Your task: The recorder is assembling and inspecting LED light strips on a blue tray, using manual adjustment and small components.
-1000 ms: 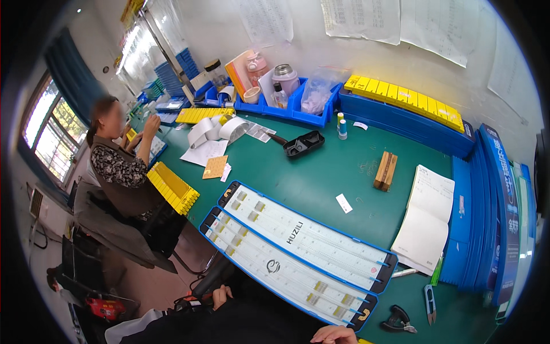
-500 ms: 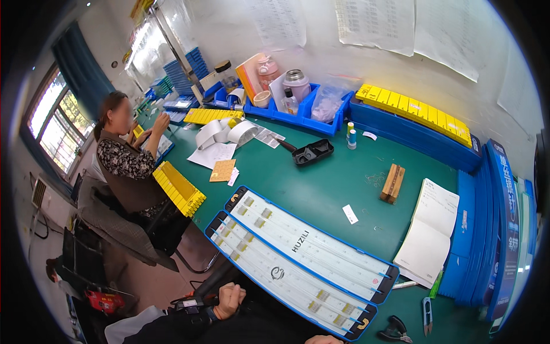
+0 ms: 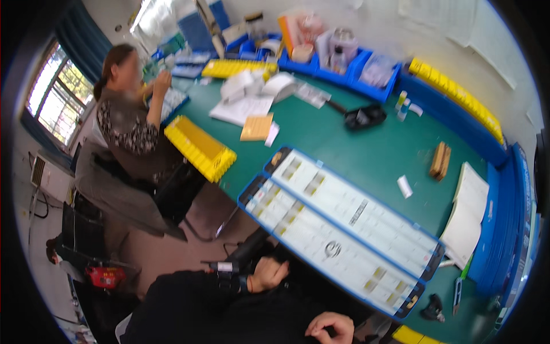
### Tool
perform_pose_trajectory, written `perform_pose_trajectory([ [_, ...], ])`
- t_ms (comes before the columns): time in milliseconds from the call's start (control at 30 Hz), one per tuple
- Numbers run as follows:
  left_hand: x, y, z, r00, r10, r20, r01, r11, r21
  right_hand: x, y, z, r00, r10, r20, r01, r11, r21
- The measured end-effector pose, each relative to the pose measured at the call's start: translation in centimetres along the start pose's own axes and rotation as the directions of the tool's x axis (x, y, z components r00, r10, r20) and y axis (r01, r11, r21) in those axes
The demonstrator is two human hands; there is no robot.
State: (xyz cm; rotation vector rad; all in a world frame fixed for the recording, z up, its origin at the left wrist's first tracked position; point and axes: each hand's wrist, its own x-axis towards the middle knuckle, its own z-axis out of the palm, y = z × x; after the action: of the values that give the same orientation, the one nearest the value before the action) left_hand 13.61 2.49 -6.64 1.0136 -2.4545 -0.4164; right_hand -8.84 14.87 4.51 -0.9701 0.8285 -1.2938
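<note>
My left hand (image 3: 269, 274) is closed in a loose fist above my dark-clothed lap, with nothing visible in it. At the lower edge my right hand (image 3: 332, 327) lies with its fingers curled in, likewise with nothing visible in it. Both hands are apart from the long folding case (image 3: 349, 226), which lies open at the table's near edge. Its two white halves have blue rims and black corners, and small grey-yellow bundles sit in some of its slots. A dark device with a pale label (image 3: 225, 267) is at my left wrist.
A co-worker (image 3: 129, 114) sits at the left beside a yellow tray (image 3: 200, 152). Blue bins (image 3: 366, 83) line the back of the green table (image 3: 344, 149). A wooden block (image 3: 440, 161), an open notebook (image 3: 467, 215), thread snips (image 3: 457, 295) and a black tape dispenser-like tool (image 3: 433, 308) lie at the right.
My view has shifted, so the table and case appear farther right and higher. More of my right hand now shows. Both hands remain near my lap, and the case stays open.
</note>
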Motion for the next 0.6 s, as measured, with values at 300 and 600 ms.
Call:
perform_pose_trajectory([
  [300, -5.1, -3.3, -0.3, 0.946, -0.289, 0.147, 0.321, 0.767, -0.556, -1.3, 4.2, 2.6, 0.995, -0.089, -0.049, 0.084, 0.992, -0.095],
  [600, -10.5, -2.4, -5.3, 0.911, -0.393, 0.121, 0.41, 0.85, -0.329, -3.1, 5.6, 3.5, 0.967, -0.137, -0.214, 0.131, 0.99, -0.044],
])
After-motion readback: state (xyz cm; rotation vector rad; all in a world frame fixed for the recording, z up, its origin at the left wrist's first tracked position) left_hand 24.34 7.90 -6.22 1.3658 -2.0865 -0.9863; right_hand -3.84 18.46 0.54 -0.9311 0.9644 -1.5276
